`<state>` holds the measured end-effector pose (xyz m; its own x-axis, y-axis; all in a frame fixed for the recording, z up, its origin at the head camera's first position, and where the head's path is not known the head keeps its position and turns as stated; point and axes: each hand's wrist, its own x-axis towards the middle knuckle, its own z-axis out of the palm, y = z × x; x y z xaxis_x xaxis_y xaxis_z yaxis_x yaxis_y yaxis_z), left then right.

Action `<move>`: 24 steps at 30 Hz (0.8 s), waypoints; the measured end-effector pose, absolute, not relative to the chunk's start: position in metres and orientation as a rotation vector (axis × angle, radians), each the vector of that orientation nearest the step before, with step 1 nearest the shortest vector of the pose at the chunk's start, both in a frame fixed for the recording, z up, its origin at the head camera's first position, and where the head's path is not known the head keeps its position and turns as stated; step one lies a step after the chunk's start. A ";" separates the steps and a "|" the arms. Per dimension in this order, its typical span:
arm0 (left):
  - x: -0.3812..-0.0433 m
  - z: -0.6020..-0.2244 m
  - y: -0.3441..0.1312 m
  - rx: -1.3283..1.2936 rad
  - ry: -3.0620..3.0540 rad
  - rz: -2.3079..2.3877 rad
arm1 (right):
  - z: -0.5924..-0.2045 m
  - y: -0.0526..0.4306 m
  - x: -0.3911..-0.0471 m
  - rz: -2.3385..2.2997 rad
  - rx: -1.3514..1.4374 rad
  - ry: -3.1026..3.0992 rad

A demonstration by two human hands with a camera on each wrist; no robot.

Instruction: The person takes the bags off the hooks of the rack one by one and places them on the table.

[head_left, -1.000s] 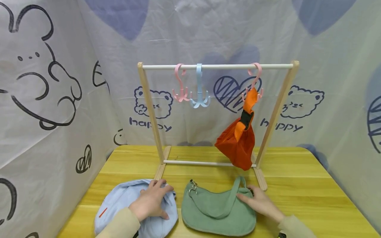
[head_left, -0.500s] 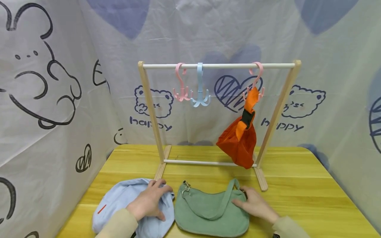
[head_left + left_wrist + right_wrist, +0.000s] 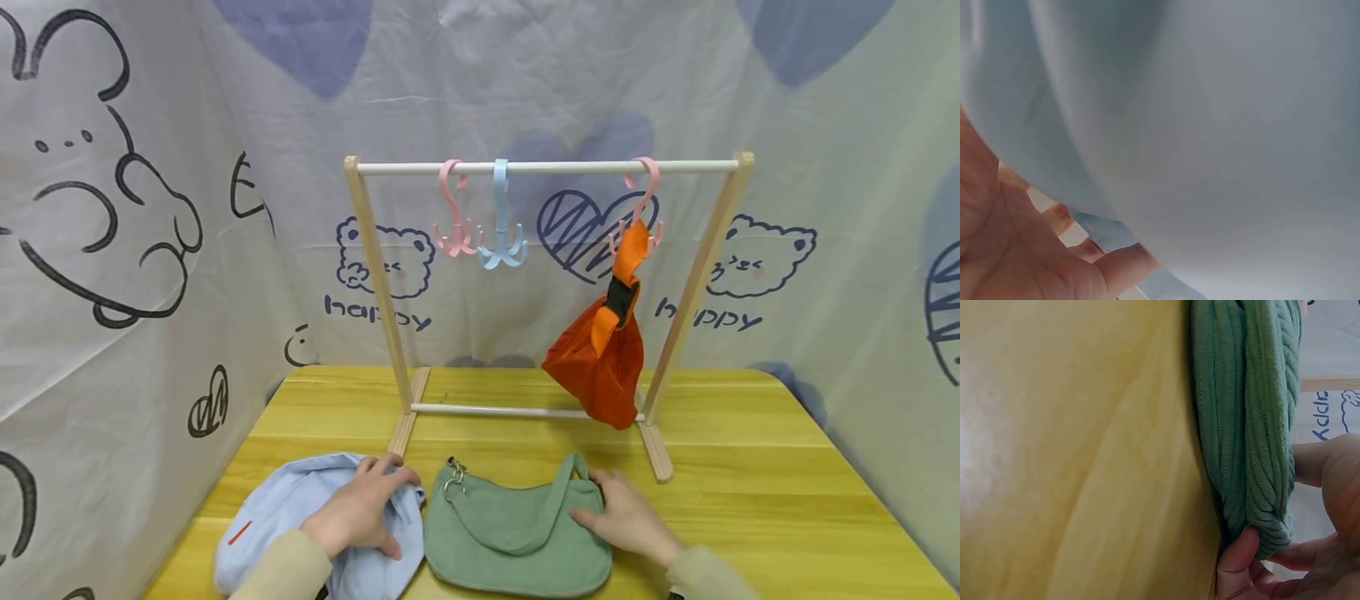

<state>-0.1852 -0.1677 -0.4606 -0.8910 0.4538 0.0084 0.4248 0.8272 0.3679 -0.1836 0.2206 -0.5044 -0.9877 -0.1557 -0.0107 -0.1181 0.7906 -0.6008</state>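
Printed curtain (image 3: 480, 83), seemingly wooden table (image 3: 765, 475).

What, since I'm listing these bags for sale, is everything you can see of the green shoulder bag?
The green shoulder bag has a wide body with rounded corners and a dipped top edge. Its fabric looks ribbed, like corduroy. Its matching strap droops across the front and rises in a loop near the right end; metal hardware shows at the left end. It lies on the table, its right end held by the right hand. A light-blue fabric item sits close on its left.
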 end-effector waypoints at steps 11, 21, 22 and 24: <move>-0.186 -0.459 -0.171 0.714 2.914 0.565 | -0.507 0.220 -0.184 -0.965 -0.243 2.915; -0.185 -0.460 -0.172 0.714 2.908 0.589 | -0.504 0.227 -0.184 -0.982 -0.242 2.865; -0.185 -0.461 -0.172 0.709 2.907 0.591 | -0.504 0.228 -0.184 -0.978 -0.244 2.865; -0.185 -0.462 -0.173 0.702 2.903 0.595 | -0.504 0.228 -0.183 -0.970 -0.254 2.869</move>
